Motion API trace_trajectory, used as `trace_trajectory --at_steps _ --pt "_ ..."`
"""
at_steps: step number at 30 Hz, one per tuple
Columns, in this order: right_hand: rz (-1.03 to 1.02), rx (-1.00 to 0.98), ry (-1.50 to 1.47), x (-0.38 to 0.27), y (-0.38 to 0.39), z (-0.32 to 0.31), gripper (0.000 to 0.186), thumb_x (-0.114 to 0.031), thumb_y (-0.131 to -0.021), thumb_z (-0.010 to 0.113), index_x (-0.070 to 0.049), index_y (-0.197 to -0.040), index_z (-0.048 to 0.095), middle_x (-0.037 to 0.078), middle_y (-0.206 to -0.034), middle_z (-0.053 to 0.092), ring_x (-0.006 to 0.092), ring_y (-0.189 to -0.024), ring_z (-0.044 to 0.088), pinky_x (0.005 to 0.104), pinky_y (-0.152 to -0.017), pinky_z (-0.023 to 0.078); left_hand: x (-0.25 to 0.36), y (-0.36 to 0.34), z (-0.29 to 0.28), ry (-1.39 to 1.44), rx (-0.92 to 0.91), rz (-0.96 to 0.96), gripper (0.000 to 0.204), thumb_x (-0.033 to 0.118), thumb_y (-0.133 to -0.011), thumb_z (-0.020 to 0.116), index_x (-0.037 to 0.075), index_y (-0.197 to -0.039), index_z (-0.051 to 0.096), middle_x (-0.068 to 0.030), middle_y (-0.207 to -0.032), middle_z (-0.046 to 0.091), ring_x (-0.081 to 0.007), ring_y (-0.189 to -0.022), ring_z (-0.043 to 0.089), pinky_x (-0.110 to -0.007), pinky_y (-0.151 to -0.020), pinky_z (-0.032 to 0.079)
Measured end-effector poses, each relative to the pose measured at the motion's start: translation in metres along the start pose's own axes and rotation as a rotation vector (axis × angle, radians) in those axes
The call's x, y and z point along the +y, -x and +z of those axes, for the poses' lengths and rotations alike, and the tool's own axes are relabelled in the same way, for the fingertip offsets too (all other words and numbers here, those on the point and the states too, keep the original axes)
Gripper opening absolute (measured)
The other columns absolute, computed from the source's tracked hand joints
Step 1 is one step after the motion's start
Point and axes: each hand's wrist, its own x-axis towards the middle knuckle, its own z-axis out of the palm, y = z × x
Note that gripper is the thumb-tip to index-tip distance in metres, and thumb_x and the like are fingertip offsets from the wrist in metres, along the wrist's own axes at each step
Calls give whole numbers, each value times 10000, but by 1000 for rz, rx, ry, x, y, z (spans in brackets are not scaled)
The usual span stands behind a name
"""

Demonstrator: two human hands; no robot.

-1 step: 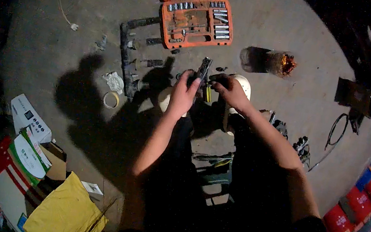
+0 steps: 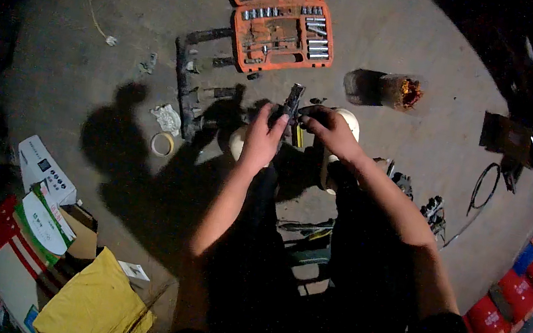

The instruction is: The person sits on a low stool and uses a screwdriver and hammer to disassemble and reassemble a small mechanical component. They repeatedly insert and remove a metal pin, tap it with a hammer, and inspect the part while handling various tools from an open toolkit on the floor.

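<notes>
Between my shoes, my left hand (image 2: 262, 140) is closed around a dark, narrow, greasy-looking metal part (image 2: 295, 96). The part stands nearly upright, and its upper end sticks out above my thumb. My right hand (image 2: 332, 132) is at the right side of the part, with thumb and fingers pinched together. What the pinch holds is too small and dark to make out. Just below the fingertips a yellow-and-black strip-like tool (image 2: 298, 137) shows; its kind is unclear. A small dark piece (image 2: 318, 100) lies on the floor beyond my right hand.
An open orange socket set (image 2: 280, 65) lies ahead. Left of it are a black pipe frame (image 2: 183, 78), crumpled foil-like wrapping (image 2: 166, 118) and a tape roll (image 2: 161, 144). A can-like cylinder (image 2: 398, 92) lies ahead right. Boxes (image 2: 48, 175), yellow cloth (image 2: 91, 302) and red containers (image 2: 490, 320) line the sides.
The view has shifted very slightly. Both hands keep the same hold and place on the dark metal part.
</notes>
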Motion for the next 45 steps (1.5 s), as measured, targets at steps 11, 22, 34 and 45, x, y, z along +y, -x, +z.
trace_trajectory --at_steps 11,22,34,45 --pt "-362 203 -267 -232 155 -22 281 -121 -823 640 63 -1016 549 54 -834 615 80 -723 560 241 -653 481 235 144 -46 -35 107 426 331 194 -888 532 -16 -1137 472 -148 -901 617 -232 -812 615 -330 -720 462" --pt "-630 662 -210 -297 197 -15 216 -166 -771 658 27 -858 618 112 -678 635 156 -603 603 297 -575 475 304 180 -31 57 427 748 242 148 -925 460 -33 -1064 539 -162 -860 614 -189 -748 584 -319 -674 458" --pt "-641 636 -179 -293 173 -27 281 -107 -791 628 35 -1028 571 157 -830 651 215 -710 641 311 -645 494 311 151 -18 91 484 585 305 245 -944 457 -35 -981 573 -97 -816 617 -138 -735 541 -285 -690 436" --pt "-682 826 319 -295 178 -30 313 -111 -738 651 -51 -1026 545 166 -937 558 366 -814 574 425 -650 475 296 134 -16 -109 575 630 266 192 -929 476 -31 -1016 594 -134 -846 643 -185 -734 589 -298 -686 462"
